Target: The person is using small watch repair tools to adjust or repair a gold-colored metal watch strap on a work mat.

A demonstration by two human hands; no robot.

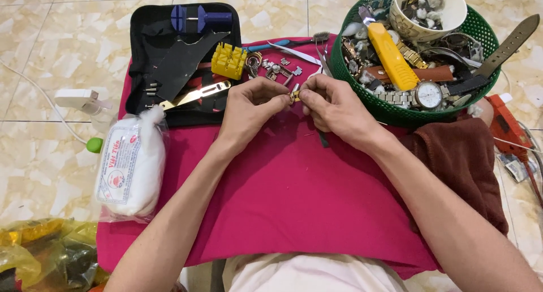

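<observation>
My left hand (253, 102) and my right hand (334, 105) meet over a magenta cloth (294, 196) on my lap. Between their fingertips they pinch a small gold-coloured metal watch part (295, 95). Both hands are closed on it, thumbs and forefingers touching the piece. Just beyond the hands lie several small metal links and clasps (277, 68), silver tweezers (294, 53) and a yellow plastic holder block (229, 61).
A green plastic basket (362, 94) at the right holds watches, straps, a yellow tool and a white bowl (429, 12). A black tool case (181, 60) lies at the back left. A bag of white cotton (133, 162) rests at the left. A brown towel (461, 162) is at the right.
</observation>
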